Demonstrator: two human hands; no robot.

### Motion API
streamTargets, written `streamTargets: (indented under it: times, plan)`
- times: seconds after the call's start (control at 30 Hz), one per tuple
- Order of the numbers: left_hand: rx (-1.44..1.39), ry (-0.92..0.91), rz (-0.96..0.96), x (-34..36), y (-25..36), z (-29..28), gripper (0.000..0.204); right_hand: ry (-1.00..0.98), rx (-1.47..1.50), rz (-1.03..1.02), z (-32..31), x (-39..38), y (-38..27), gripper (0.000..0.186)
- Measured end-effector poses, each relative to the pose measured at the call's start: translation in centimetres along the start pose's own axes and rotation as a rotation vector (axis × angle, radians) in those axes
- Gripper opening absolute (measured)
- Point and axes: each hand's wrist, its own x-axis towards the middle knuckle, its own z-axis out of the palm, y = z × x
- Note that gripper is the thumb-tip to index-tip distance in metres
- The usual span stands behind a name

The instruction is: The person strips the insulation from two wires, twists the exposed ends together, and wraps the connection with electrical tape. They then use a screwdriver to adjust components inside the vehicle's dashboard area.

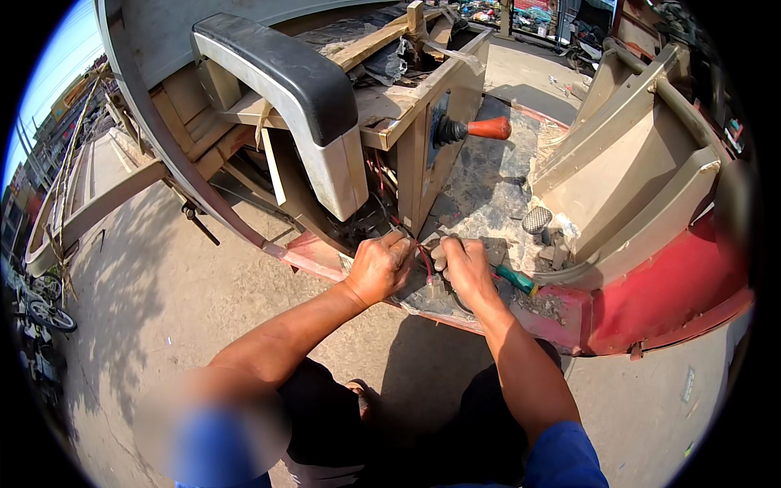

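Note:
My left hand (381, 265) pinches a thin dark wire at the foot of the boxed frame (413, 187). My right hand (462, 267) is closed just to its right, on the same wiring. A red wire (424, 259) runs down between them to a pale connector (436, 287). A green-handled screwdriver (514, 278) lies on the vehicle's dusty floor beside my right hand. Exactly what each fingertip holds is partly hidden.
A black-topped armrest-like part (285, 81) arches above my hands. A lever with an orange knob (488, 128) juts from the box. A curved beige frame (618, 154) over red bodywork (659, 285) stands at the right. Bicycles (50, 302) are at the far left.

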Motion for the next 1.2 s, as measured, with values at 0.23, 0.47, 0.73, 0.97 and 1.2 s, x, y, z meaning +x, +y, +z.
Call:
streamTargets:
  times: [0.23,0.47,0.73,0.97,1.2]
  plan:
    - [-0.045,-0.009,-0.020,0.3,0.2,-0.3,0.008,0.078,-0.654,-0.787,-0.3,-2.1,-2.3,0.018]
    - [0.046,-0.137,0.075,0.3,0.1,-0.9,0.018,0.160,-0.649,-0.748,0.5,-1.0,-0.7,0.017]
    - [0.128,-0.113,0.288,0.9,0.3,-1.2,0.024,-0.329,1.118,0.695,0.1,-0.4,0.3,0.025]
    - [0.100,-0.100,0.132,0.5,0.0,-1.3,0.020,0.129,-0.439,-0.671,-0.3,-2.1,-2.3,0.017]
    - [0.073,-0.095,0.140,0.6,0.4,-1.5,0.018,0.145,-0.720,-0.796,0.0,-2.1,-1.7,0.014]
